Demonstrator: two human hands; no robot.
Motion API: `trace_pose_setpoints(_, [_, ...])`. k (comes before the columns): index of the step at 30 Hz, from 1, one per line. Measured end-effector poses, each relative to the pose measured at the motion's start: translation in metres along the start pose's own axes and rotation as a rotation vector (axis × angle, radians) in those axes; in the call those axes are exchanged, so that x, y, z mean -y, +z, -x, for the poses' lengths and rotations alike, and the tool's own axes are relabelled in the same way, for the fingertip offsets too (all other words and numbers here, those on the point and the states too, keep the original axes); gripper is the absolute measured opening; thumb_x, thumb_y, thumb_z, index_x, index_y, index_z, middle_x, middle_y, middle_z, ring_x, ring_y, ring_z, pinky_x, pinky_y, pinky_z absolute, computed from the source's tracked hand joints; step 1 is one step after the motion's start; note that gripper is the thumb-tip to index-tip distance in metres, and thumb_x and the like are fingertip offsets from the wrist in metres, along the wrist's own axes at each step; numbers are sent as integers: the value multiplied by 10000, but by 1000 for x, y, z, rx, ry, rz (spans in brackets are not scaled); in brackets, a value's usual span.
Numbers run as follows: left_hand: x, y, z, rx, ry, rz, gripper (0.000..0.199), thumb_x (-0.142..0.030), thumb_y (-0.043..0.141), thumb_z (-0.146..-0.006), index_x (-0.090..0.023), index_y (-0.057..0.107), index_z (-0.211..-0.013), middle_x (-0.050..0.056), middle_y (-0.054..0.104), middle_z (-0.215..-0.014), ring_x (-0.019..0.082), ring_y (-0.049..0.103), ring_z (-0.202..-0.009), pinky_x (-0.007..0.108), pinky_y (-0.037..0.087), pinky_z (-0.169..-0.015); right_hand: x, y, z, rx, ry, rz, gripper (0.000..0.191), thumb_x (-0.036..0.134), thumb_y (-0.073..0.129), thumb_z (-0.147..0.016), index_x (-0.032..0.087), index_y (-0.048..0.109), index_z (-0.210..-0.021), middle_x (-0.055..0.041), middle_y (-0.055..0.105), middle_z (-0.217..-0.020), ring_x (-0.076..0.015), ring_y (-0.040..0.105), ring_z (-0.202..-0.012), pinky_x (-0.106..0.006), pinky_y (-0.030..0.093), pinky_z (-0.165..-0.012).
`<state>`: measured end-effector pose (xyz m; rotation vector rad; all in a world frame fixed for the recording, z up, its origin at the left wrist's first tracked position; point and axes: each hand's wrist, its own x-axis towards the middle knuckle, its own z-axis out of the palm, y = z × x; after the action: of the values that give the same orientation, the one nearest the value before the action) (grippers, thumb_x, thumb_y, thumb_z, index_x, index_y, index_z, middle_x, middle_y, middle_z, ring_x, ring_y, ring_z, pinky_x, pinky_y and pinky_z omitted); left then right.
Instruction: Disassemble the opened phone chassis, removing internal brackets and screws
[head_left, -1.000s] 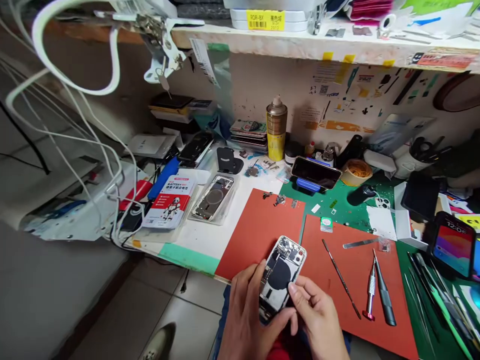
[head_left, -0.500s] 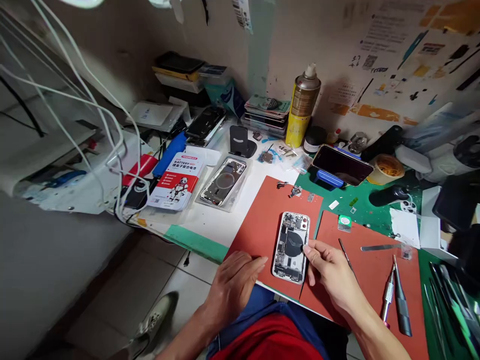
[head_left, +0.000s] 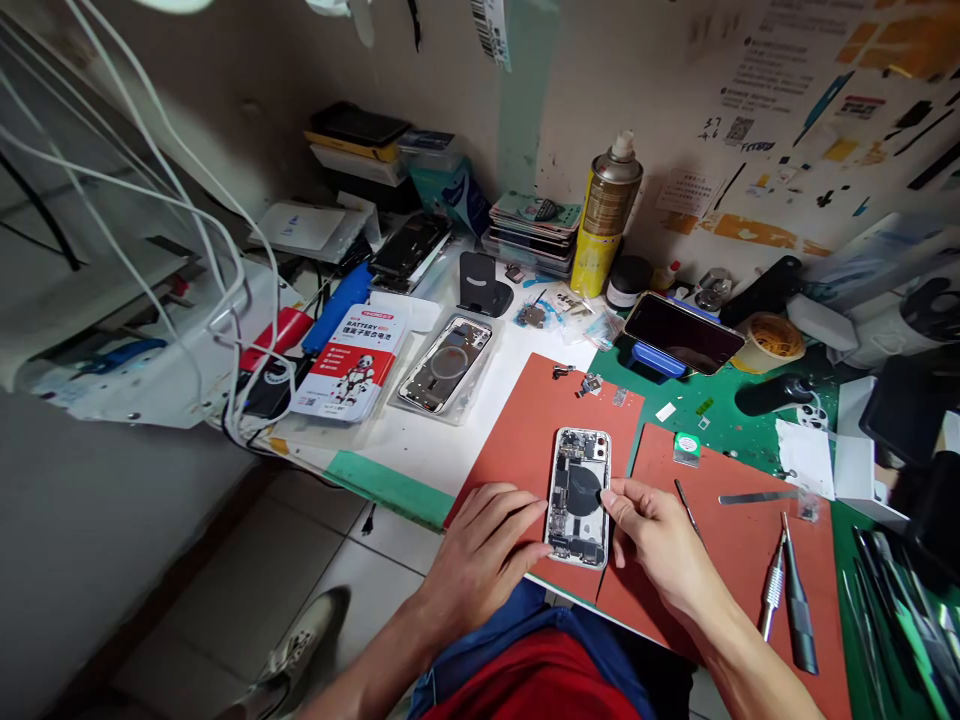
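Observation:
An opened smartphone (head_left: 578, 498) with a white frame lies on the reddish-brown mat (head_left: 502, 450), its inner parts and a round black pad facing up. My right hand (head_left: 654, 535) pinches the phone's right edge between thumb and fingers; the fingers are partly hidden behind the thumb. At the phone's left edge is my left hand (head_left: 487, 545), fingers stretched out and thumb apart, the tips touching the frame or very near it. Small metal parts (head_left: 591, 384) lie above the phone on the mat.
A second phone housing (head_left: 444, 365) sits in a clear tray on the left, beside a battery box (head_left: 349, 360). A phone on a blue stand (head_left: 684, 333) and a spray can (head_left: 606, 215) stand behind. Screwdrivers (head_left: 799, 600) and tweezers (head_left: 870, 630) lie on the right.
My left hand has moved right to the phone's left edge, and its fingers have spread. My right hand keeps its hold on the phone's right edge.

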<state>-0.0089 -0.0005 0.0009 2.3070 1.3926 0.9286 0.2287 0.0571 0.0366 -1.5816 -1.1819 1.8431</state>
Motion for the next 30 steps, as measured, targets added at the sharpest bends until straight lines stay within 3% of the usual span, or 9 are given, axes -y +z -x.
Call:
trace_pose_setpoints(7, [-1,-4,0,100,38,-15,511,-437,669,-1045,-184,552,-1474,128,705,-1350,299,623,-1236,445,530,-1063,-5,-1,4,-30,-9,23,504,664,628,-927,174,738,-966,5,647,-619,-141,524,-485,-287,369,-561])
trace_pose_setpoints(12, [-1,-2,-3,113,58,-71,455,-388,658,-1053,-155,577,-1436,132,706,-1268,292,629,-1176,416,523,-1025,-6,5,-1,-131,-16,84,469,630,617,-928,182,716,-829,2,610,-555,-151,531,-498,-280,397,-546])
trace_pose_setpoints(18, [9,-1,0,28,102,-78,371,-216,685,-1033,-168,621,-1395,115,680,-1224,266,622,-1184,375,492,-1084,-3,24,-9,-235,-56,233,330,435,530,-1003,203,741,-904,-13,672,-571,-195,623,-488,-287,453,-526])
trace_pose_setpoints(21, [19,3,2,-2,121,-86,390,-164,728,-996,-185,650,-1377,111,676,-1224,273,639,-1171,397,490,-1088,-12,13,11,-396,-161,432,305,391,565,-1027,240,729,-820,-42,735,-731,-223,709,-709,-300,470,-678])
trace_pose_setpoints(23, [25,6,2,-20,129,-82,409,-161,747,-981,-204,662,-1378,106,675,-1221,272,659,-1150,402,499,-1074,-26,-2,33,-570,-196,575,295,398,541,-1054,237,719,-884,-79,740,-891,-245,710,-832,-308,443,-716])
trace_pose_setpoints(26, [30,10,1,-64,147,-48,375,-229,776,-968,-230,695,-1334,86,674,-1169,245,687,-1052,369,526,-1008,-53,-21,62,-801,-179,760,274,362,472,-1079,211,674,-973,-114,673,-974,-224,641,-720,-307,327,-593])
trace_pose_setpoints(30, [41,16,5,-96,89,-13,414,-406,828,-916,-298,732,-1304,47,709,-1070,244,709,-943,378,543,-950,-74,-23,75,-893,-187,939,259,173,429,-1046,232,601,-861,-59,615,-843,-179,522,-557,-327,196,-541])
